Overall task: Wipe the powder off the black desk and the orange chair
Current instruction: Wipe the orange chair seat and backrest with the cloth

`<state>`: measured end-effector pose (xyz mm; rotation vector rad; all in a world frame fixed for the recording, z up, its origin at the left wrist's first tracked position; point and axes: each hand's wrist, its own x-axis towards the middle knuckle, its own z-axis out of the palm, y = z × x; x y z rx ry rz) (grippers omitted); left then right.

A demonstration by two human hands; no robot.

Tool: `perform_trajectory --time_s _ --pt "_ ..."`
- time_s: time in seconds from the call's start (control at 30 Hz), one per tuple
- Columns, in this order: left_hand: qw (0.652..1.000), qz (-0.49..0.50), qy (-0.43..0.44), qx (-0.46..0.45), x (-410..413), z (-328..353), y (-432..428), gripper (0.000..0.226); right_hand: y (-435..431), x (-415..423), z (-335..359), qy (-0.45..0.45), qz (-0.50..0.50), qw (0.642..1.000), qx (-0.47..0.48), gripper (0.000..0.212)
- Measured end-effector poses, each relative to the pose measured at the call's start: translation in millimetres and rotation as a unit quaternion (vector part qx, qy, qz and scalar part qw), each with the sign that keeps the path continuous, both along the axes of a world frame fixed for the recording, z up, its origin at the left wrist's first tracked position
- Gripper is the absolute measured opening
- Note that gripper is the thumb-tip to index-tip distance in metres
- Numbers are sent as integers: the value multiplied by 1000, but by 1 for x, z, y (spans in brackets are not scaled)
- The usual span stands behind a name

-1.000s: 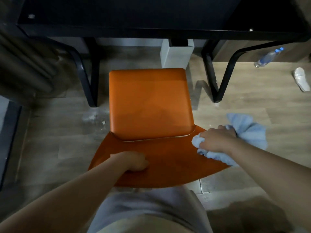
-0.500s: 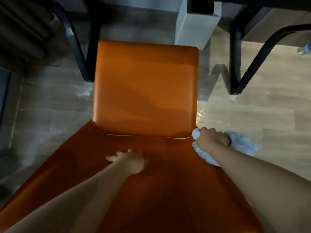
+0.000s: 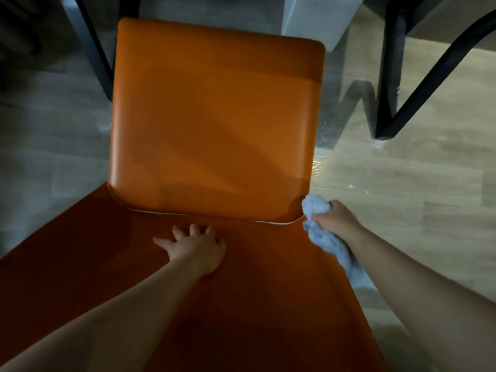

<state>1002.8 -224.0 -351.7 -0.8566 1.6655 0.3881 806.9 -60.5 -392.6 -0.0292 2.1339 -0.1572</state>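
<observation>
The orange chair (image 3: 214,116) fills the middle of the view, its square seat ahead and its darker backrest running toward me. My left hand (image 3: 194,247) rests flat on the backrest, fingers spread, just behind the seam with the seat. My right hand (image 3: 336,221) grips a bunched light blue cloth (image 3: 318,210) at the seat's near right corner, and the cloth's tail hangs along the chair's right edge. The black desk top is out of view; only its legs show.
Black desk legs stand on the wooden floor at the upper left (image 3: 94,49) and upper right (image 3: 389,89). A pale grey box (image 3: 316,20) stands behind the seat. Faint white powder specks lie on the floor (image 3: 330,130) right of the seat.
The view has closed in on the chair and the desk top has left the frame. My left hand's fingers have spread out. My right hand with the cloth has reached the seat's near right corner.
</observation>
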Motion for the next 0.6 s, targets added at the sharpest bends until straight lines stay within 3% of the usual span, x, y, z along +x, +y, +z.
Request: perform_trajectory --time_s 0.13,0.27,0.37,0.43,0.5,0.6 --pt "1000 4 10 -3 0 3 1 58 24 14 28 -43 22 999 -15 18" --pt "1000 -3 2 -11 -1 -1 1 56 -3 0 2 -3 13 1000 -6 18" --pt "1000 0 6 -7 1 -2 2 57 -24 -5 -12 15 11 1000 18 35" --pt "1000 3 15 1 3 1 -1 57 -20 -1 -7 24 -15 1000 2 25" --pt "999 10 27 14 6 7 -4 57 -1 9 20 -14 -34 999 -16 17" --pt "999 9 43 26 11 12 -5 57 29 28 73 -60 7 997 -44 27"
